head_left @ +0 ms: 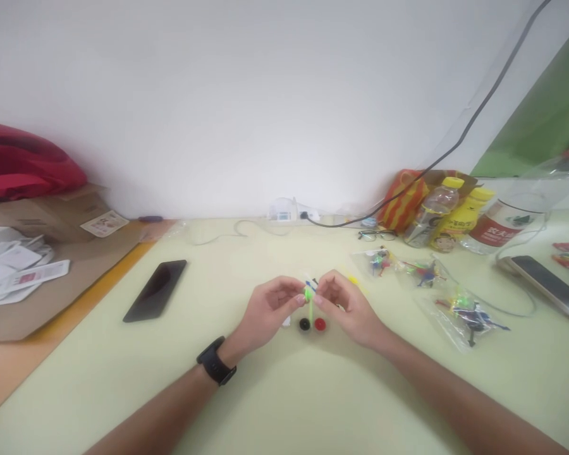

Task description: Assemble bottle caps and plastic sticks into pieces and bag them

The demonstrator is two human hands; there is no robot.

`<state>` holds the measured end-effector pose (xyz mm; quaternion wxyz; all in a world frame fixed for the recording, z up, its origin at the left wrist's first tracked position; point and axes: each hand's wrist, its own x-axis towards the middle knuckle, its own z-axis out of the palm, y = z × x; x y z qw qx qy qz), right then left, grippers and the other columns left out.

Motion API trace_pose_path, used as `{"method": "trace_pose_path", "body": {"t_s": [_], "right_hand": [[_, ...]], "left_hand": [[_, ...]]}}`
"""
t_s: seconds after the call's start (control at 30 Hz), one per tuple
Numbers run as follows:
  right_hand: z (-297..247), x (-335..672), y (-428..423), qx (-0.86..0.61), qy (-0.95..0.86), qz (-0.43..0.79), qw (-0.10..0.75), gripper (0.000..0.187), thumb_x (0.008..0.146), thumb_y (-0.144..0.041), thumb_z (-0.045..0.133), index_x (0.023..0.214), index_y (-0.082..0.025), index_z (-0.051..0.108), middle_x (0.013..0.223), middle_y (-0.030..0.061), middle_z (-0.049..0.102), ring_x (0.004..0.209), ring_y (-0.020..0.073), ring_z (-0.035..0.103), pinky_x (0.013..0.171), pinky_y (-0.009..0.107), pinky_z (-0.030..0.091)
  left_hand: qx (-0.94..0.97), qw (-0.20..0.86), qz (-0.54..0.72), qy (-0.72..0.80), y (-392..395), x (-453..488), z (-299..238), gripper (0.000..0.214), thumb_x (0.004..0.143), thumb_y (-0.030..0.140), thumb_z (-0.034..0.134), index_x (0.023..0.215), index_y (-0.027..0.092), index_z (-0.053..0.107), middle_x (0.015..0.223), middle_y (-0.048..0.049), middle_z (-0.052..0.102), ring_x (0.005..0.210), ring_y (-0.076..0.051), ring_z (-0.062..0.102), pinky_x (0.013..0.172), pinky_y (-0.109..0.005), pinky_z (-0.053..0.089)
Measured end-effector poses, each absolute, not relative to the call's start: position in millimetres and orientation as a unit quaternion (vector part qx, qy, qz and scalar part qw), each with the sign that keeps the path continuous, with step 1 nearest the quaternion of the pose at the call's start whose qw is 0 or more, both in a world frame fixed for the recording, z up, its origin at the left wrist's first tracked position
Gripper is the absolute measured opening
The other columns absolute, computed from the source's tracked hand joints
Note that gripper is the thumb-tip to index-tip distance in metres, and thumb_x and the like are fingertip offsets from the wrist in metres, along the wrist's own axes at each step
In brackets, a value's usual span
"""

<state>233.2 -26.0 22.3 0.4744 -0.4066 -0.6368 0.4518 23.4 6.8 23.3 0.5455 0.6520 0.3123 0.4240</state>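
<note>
My left hand [270,309] pinches a small bright green plastic piece [308,295] between thumb and fingertips. A thin green stem [311,316] runs down from it. Close against it, my right hand [346,306] is closed on a small blue plastic piece [312,287]; the two pieces meet at the fingertips, and I cannot tell whether they are joined. Just below the hands are a black round part [304,324] and a red round part [319,324]. A yellow piece [353,280] shows partly behind my right hand, and a white scrap [287,321] lies by my left.
A black phone [155,292] lies to the left. On the right are clear bags of colourful plastic parts [469,316], another phone [547,287], bottles [462,221] and glasses [377,235]. A cardboard box [52,215] stands far left; a dark cable [474,120] crosses the wall.
</note>
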Motion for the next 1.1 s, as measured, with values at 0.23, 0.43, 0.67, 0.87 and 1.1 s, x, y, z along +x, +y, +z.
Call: {"method": "trace_pose_path", "body": {"t_s": [0.23,0.43,0.67,0.87,1.1], "right_hand": [[20,229,-29,-0.413,-0.633,0.458,0.469,0.026,0.096,-0.047,0.066,0.101,-0.022,0.057,0.083,0.0003,0.062,0.074,0.0153,0.061,0.066,0.028,0.049],[18,232,-29,-0.416,-0.662,0.417,0.463,0.021,0.101,-0.041,0.058,0.113,-0.023,0.057,0.085,0.001,0.062,0.072,0.0155,0.061,0.064,0.029,0.049],[14,237,-30,-0.395,-0.702,0.299,0.511,0.05,0.103,-0.036,0.052,0.15,-0.032,0.033,0.104,0.004,0.061,0.068,0.0144,0.057,0.06,0.03,0.047],[14,243,-23,-0.382,-0.717,0.376,0.445,0.054,0.107,-0.052,0.038,0.067,-0.021,0.055,0.067,0.0016,0.053,0.059,0.0148,0.049,0.063,0.033,0.044],[22,240,-24,-0.402,-0.658,0.417,0.481,0.038,0.1,-0.049,0.059,0.075,-0.021,0.053,0.067,-0.0022,0.051,0.06,0.0129,0.046,0.057,0.028,0.036]], "left_hand": [[0.654,0.572,0.404,0.286,3,28,24,0.023,0.093,0.032,0.074,0.11,0.017,0.07,0.111,-0.0118,0.075,0.099,-0.022,0.072,0.085,-0.034,0.06],[0.648,0.589,0.389,0.287,4,26,22,0.027,0.091,0.032,0.076,0.112,0.017,0.068,0.111,-0.0115,0.074,0.1,-0.022,0.071,0.087,-0.034,0.059],[0.625,0.603,0.392,0.304,6,23,20,0.027,0.095,0.035,0.072,0.114,0.017,0.067,0.107,-0.0092,0.072,0.097,-0.02,0.07,0.088,-0.033,0.058],[0.614,0.608,0.393,0.315,8,22,21,0.031,0.093,0.038,0.074,0.115,0.016,0.067,0.106,-0.01,0.073,0.094,-0.021,0.072,0.085,-0.033,0.059],[0.619,0.6,0.394,0.317,6,21,21,0.03,0.094,0.037,0.073,0.114,0.016,0.067,0.104,-0.01,0.074,0.095,-0.021,0.071,0.083,-0.032,0.058]]}}
